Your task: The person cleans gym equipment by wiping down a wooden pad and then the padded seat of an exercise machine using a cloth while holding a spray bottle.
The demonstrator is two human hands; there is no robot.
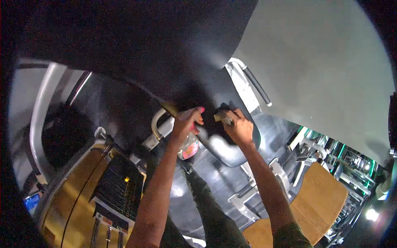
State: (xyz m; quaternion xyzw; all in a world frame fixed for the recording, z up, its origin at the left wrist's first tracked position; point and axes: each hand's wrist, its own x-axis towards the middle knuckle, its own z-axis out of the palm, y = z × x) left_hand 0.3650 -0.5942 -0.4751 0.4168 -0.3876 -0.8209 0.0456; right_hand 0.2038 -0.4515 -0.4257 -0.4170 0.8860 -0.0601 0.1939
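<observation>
My left hand (189, 123) is wrapped round the neck of a clear spray bottle (189, 148) with a pink head and a pink label. To its right, my right hand (237, 127) grips a crumpled cloth (225, 115), dark with a pale part, against a black padded backrest (221, 151) of a gym machine. The cloth is partly hidden by my fingers. A faint pale haze shows above the hands.
Metal handles (257, 86) stick out on both sides of the pad. A weight stack (120, 186) with a yellow pin stands at lower left. A tan padded seat (320, 198) and more gym machines are at lower right.
</observation>
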